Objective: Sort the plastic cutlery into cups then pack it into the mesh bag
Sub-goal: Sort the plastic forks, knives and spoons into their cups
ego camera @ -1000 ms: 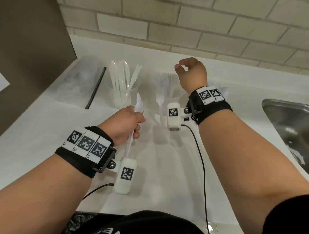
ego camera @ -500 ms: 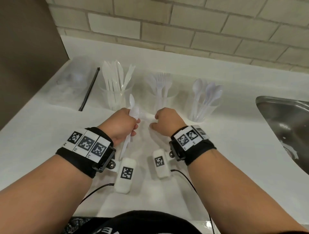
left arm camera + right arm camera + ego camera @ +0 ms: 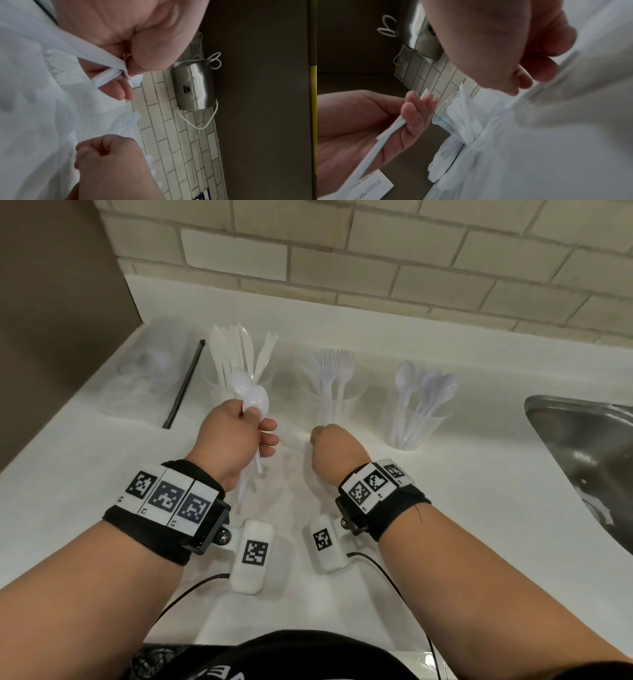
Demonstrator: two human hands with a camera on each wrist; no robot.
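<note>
My left hand (image 3: 239,434) grips two white plastic spoons (image 3: 251,398) by their handles, bowls up, just in front of the clear cup of knives (image 3: 226,354). The left wrist view shows the handles (image 3: 108,77) pinched between thumb and fingers. My right hand (image 3: 334,446) hovers as a loose fist before the cup of forks (image 3: 335,371), and I see nothing in it. A third cup with several spoons (image 3: 421,392) stands to the right. The pale mesh bag (image 3: 147,378), with a black zipper strip (image 3: 186,385), lies at the far left of the counter.
A steel sink (image 3: 582,460) opens at the right edge of the white counter (image 3: 85,474). A brick wall (image 3: 376,268) runs behind the cups and a dark panel (image 3: 51,302) closes the left side. Camera cables trail from both wrists.
My right hand came down from above the spoon cup to beside my left hand, then drew slightly away. My left hand held one spoon before and now holds two, raised a little.
</note>
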